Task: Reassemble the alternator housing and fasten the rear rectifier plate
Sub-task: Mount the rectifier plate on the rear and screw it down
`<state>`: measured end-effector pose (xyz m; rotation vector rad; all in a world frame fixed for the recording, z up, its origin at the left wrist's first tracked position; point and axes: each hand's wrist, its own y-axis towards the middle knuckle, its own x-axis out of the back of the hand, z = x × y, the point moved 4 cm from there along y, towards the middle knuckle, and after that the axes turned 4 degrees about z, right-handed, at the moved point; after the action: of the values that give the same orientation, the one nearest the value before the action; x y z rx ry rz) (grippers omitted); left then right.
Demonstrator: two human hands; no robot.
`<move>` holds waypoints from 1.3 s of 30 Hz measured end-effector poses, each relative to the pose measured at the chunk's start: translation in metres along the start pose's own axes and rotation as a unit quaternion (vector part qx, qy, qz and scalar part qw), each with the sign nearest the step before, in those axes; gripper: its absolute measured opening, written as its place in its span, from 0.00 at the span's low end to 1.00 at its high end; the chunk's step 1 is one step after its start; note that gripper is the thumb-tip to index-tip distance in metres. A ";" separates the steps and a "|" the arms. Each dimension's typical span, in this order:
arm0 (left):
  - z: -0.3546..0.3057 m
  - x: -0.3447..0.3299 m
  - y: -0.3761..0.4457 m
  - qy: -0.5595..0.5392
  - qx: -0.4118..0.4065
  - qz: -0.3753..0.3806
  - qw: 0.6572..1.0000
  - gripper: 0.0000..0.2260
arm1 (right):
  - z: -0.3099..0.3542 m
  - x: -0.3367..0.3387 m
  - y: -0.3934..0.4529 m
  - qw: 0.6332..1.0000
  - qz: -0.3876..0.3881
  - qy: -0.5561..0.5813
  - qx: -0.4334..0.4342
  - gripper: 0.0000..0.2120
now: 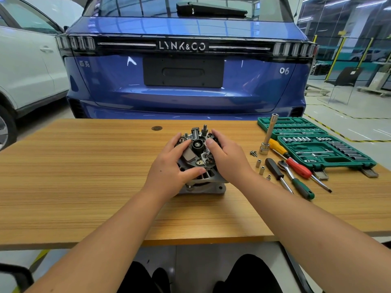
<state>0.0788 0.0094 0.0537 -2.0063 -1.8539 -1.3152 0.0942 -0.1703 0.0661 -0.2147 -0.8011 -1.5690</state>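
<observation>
At mid-counter, we cup the alternator [198,161] with left hand [169,170] and right hand [228,157]; heavy, rigid, best gripped by its housing sides.

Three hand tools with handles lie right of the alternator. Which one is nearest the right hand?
The black-handled screwdriver. It lies just right of the right hand, beside the small loose sockets; the green-handled ratchet and the red-and-yellow screwdriver lie farther right.
</observation>
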 end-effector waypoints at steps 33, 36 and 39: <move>0.008 0.004 -0.001 -0.083 -0.010 0.010 0.996 0.26 | 0.008 0.001 0.004 0.998 -0.020 -0.056 -0.025 0.20; 0.010 0.004 -0.001 -0.081 -0.014 0.012 0.997 0.26 | 0.010 0.006 0.006 0.998 -0.001 -0.068 -0.020 0.18; 0.011 0.004 0.000 -0.082 -0.013 0.014 0.996 0.26 | 0.010 0.008 0.007 0.998 -0.002 -0.059 -0.016 0.17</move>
<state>0.0837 0.0191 0.0494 -2.2057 -1.8758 -1.2084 0.0957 -0.1708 0.0806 -0.3315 -0.8682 -1.5841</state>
